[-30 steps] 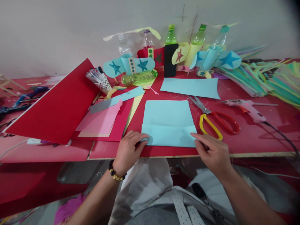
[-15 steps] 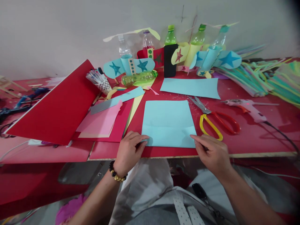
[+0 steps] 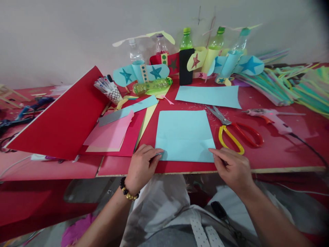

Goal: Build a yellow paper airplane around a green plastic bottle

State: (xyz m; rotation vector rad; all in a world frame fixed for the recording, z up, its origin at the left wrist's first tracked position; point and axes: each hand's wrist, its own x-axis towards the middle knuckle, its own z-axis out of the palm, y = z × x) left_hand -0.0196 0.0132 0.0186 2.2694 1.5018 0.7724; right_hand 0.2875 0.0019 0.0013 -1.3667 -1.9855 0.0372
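Observation:
A light blue sheet of paper [image 3: 183,125] lies in front of me, its near part folded over into a flap. My left hand [image 3: 144,163] pinches the near left corner of the sheet between thumb and forefinger. At the opposite near corner, my right hand [image 3: 232,166] grips the paper the same way. Just right of the sheet rest scissors [image 3: 226,125] with one yellow and one red handle, blades pointing away. Behind it is a second light blue piece of paper [image 3: 208,96].
Pink paper [image 3: 110,132] and other coloured sheets are stacked on the left, beside a leaning red board [image 3: 61,116]. A pen cup [image 3: 113,94] stands behind them. Bottles decorated with paper [image 3: 230,63] line the wall. A pink glue gun [image 3: 273,120] lies right, its cord trailing.

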